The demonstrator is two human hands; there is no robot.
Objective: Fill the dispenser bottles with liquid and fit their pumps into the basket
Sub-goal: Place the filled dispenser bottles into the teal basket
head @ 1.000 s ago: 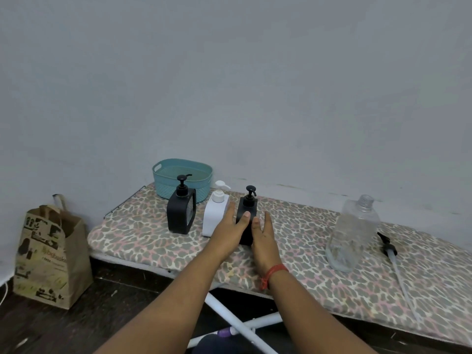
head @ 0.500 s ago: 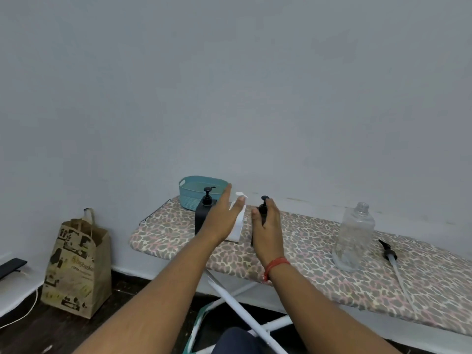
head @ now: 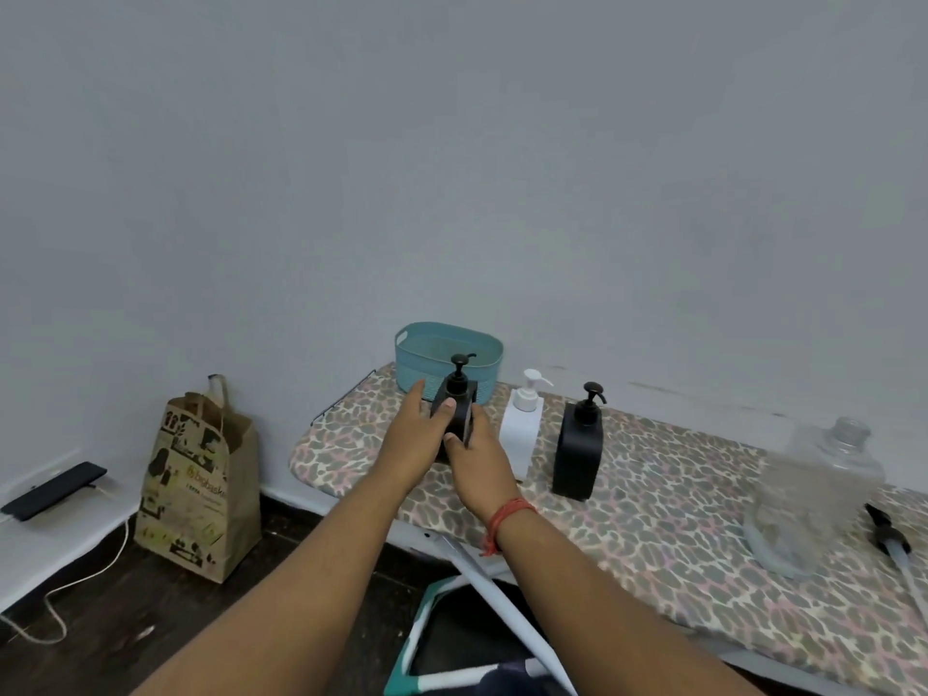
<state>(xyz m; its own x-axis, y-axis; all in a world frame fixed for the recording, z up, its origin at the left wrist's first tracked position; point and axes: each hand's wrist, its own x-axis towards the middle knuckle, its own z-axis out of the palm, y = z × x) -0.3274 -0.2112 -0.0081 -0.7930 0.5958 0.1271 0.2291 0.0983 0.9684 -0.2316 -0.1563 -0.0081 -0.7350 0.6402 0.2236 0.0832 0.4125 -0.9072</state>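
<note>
Both hands hold the leftmost black dispenser bottle, which has its pump on and stands just in front of the teal basket. My left hand grips its left side with the thumb on the front. My right hand wraps its right side from below. To the right stand a white dispenser bottle and a second black dispenser bottle, both with pumps fitted. A large clear bottle stands farther right, with a loose black pump lying beside it.
Everything stands on a leopard-print ironing board against a grey wall. On the floor at the left are a brown paper bag, a dark phone on a white ledge and a white cable.
My hands left the black bottle right of the white one and moved left onto the black bottle in front of the basket. The camera view shifted and came closer.
</note>
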